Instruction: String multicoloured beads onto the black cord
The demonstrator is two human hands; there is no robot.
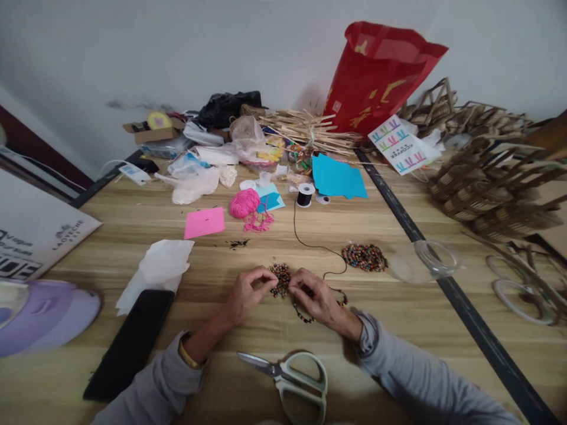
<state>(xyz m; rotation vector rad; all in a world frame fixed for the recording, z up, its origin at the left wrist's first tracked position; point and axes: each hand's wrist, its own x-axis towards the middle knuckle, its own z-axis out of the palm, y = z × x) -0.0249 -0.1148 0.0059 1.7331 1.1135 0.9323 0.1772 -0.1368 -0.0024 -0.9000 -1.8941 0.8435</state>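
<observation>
A small pile of multicoloured beads point(280, 280) lies on the wooden table between my hands. My left hand point(253, 290) is pinched at the pile's left edge; whatever its fingertips hold is too small to make out. At the right edge, my right hand point(315, 296) is closed, thumb against fingers, by a beaded strand point(303, 316) that hangs below it and shows again on its right. A thin black cord point(305, 242) curves from a black spool point(305, 195) down towards that strand. Beyond my right hand rests a coiled heap of strung beads point(365, 258).
Scissors point(283, 372) lie open below my hands. At the left are a black phone point(130, 345) and white paper point(157, 268). Farther back sit pink yarn point(244, 203), pink paper point(204, 222) and blue sheets point(339, 176). Woven baskets point(482, 183) crowd the right side.
</observation>
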